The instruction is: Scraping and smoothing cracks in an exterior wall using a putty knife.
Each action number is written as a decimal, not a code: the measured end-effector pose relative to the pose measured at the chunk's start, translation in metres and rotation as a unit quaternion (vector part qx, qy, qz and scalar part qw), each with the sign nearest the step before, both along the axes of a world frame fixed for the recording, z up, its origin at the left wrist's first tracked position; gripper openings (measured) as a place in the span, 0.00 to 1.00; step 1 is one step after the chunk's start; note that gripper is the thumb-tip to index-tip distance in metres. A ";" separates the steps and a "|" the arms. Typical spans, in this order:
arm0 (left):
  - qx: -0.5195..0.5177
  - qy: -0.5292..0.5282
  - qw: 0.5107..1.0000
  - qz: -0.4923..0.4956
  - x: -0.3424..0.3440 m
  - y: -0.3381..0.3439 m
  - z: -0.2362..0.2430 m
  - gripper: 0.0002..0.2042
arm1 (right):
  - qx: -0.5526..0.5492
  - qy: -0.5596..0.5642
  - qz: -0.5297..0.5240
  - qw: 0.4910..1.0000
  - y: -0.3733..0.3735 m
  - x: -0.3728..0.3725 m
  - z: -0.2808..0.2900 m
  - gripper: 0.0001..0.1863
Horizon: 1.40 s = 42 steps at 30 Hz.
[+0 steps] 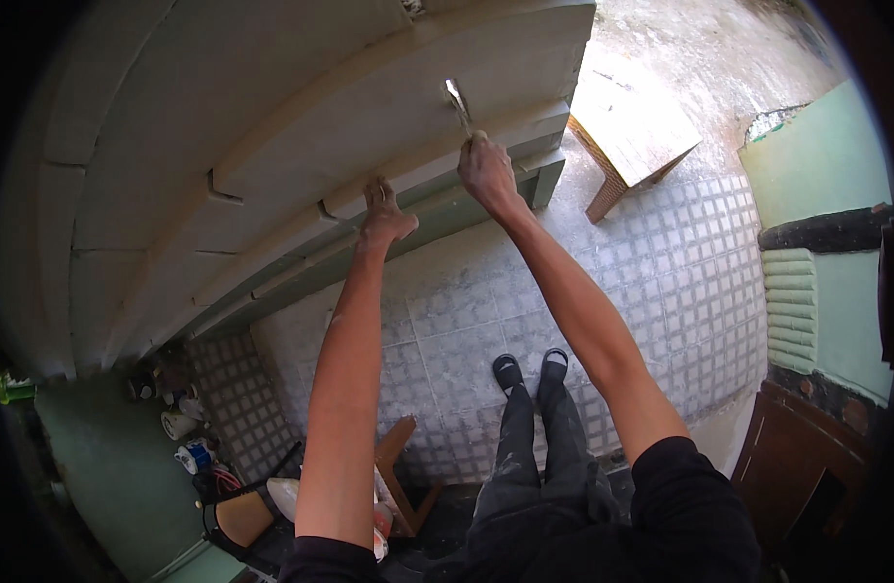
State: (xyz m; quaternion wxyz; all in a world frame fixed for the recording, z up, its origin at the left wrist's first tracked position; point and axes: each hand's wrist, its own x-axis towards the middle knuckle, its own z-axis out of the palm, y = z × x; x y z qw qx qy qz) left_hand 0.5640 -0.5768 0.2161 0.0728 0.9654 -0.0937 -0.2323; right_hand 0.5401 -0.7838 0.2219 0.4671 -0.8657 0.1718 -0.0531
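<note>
Both my arms reach forward to a large pale panelled surface with stepped mouldings and small notches along its edges. My right hand is closed round the handle of a narrow scraper-like tool, whose shiny flat metal end points up toward the panel; its exact kind is hard to make out. To the left and slightly lower, my left hand rests against the edge of a moulding, fingers stretched out and holding nothing. Pale dust coats both hands.
A table with a pale top stands at the far right on the tiled floor. Wooden chair parts, a tan-backed chair and several paint containers are at the lower left. A brown cabinet stands right.
</note>
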 end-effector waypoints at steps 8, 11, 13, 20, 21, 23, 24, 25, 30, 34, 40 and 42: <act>0.006 0.008 1.000 0.007 -0.004 -0.002 0.000 0.50 | -0.026 -0.024 -0.010 0.999 0.004 -0.008 0.002 0.14; 0.000 0.011 1.000 0.010 -0.004 -0.004 0.004 0.50 | 0.002 -0.020 -0.005 1.000 0.000 0.000 0.004 0.14; -0.011 0.019 1.000 0.010 -0.002 -0.011 0.005 0.51 | -0.016 -0.014 -0.001 1.000 -0.007 -0.002 -0.006 0.14; 0.014 0.016 1.000 0.008 -0.004 -0.009 0.004 0.51 | 0.004 -0.025 -0.004 1.000 -0.005 -0.001 -0.002 0.13; 0.003 0.015 1.000 0.011 -0.001 -0.011 0.004 0.50 | 0.003 -0.026 -0.005 1.000 -0.007 0.000 -0.003 0.13; 0.010 0.009 1.000 0.009 -0.002 -0.007 0.003 0.50 | -0.012 0.017 0.014 1.000 -0.005 -0.001 0.002 0.13; 0.017 0.004 1.000 0.009 -0.002 -0.003 0.002 0.51 | -0.010 0.017 0.016 1.000 -0.002 -0.003 0.006 0.13; 0.019 0.004 1.000 0.011 -0.001 -0.001 0.000 0.51 | -0.001 0.004 0.002 1.000 0.002 -0.007 0.010 0.13; 0.003 0.019 1.000 0.005 -0.001 -0.008 0.005 0.51 | -0.019 0.013 0.017 1.000 -0.007 -0.004 0.012 0.13; 0.029 0.001 1.000 0.012 -0.003 -0.001 -0.004 0.51 | -0.022 -0.029 -0.003 0.999 0.000 -0.003 0.011 0.13; -0.001 -0.001 1.000 0.016 -0.002 -0.005 -0.002 0.51 | -0.015 -0.022 0.005 1.000 -0.004 0.005 0.006 0.13; 0.004 0.008 1.000 0.021 -0.003 -0.003 0.000 0.50 | -0.013 -0.022 0.008 1.000 -0.001 0.003 0.007 0.13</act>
